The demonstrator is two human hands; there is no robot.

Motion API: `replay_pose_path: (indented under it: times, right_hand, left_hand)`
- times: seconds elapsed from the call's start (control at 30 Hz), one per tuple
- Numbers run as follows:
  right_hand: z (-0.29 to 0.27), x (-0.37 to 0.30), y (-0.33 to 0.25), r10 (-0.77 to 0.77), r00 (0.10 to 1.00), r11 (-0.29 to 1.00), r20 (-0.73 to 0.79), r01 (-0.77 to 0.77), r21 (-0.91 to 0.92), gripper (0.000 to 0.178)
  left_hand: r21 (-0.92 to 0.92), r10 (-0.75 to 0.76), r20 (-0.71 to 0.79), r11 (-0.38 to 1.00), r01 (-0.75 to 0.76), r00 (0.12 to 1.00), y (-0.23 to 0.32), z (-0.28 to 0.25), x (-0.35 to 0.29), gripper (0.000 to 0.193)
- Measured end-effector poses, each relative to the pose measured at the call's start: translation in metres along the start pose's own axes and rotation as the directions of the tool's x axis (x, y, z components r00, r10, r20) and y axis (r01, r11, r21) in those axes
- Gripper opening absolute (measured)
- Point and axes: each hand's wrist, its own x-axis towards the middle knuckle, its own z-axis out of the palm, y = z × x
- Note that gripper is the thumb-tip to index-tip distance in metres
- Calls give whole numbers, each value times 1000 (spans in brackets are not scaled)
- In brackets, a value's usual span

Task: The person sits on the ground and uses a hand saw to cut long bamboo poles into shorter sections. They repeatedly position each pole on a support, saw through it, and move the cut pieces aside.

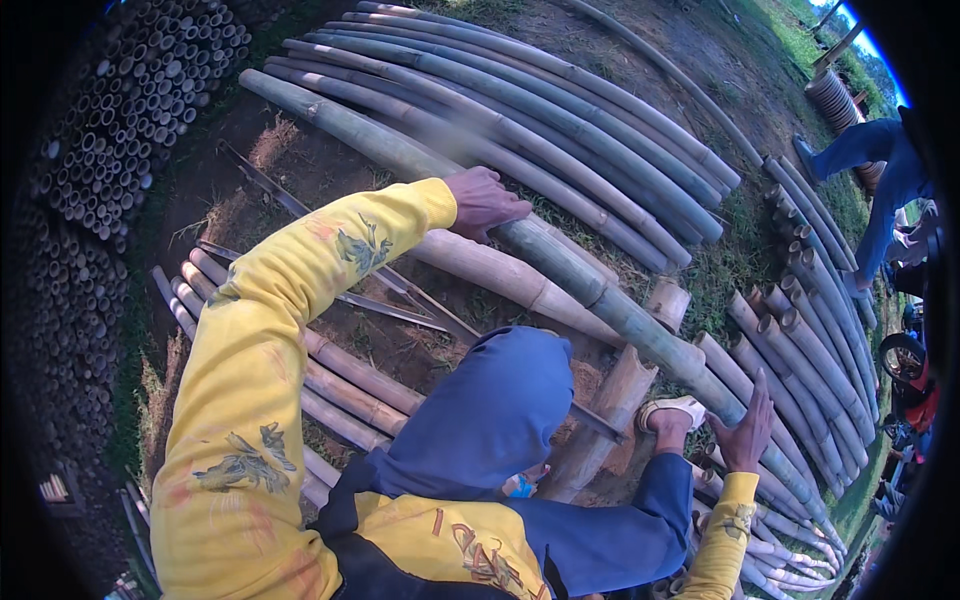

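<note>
A long grey-green bamboo pole (640, 325) runs slantwise from the far left toward the near right, across my front. My left hand (487, 203) is closed over its upper side, around the middle. Near the pole's right part, my right hand (745, 420) has its fingers stretched out and its thumb apart, the palm against the bamboo. Beneath the pole lie a thick bamboo piece (600, 430) and a short stub (667, 303). A thin dark strip (598, 424) sticks out beside my bent knee.
Bamboo poles (560, 110) lie side by side on the ground beyond. Stacked bamboo (130, 110) shows its cut ends at far left. More poles (800, 360) are heaped at right, with a person in blue trousers (870, 160) behind them. Other poles (350, 385) lie left of my knee.
</note>
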Motion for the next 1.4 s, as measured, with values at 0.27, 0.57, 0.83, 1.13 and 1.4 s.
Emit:
replay_pose_path:
  times: [0.27,0.57,0.83,1.13,1.4]
  right_hand:
    - [64,25,13,-138,950,988,279,150,-24,97]
    - [91,114,-135,-447,882,891,152,424,162,66]
    - [127,132,-307,-544,821,833,170,505,227,47]
    - [148,135,-323,-414,881,908,228,382,173,66]
    - [138,101,-282,-311,949,932,40,297,210,85]
  left_hand:
    - [217,-362,112,918,332,925,-114,15,-95,65]
    - [-250,-815,-482,480,841,322,-98,66,-128,90]
    - [-772,-905,219,-389,502,-365,122,176,-104,77]
    - [-629,-622,774,-776,-35,-117,176,247,-83,71]
    - [-559,-450,828,-617,-553,-334,154,222,-19,96]
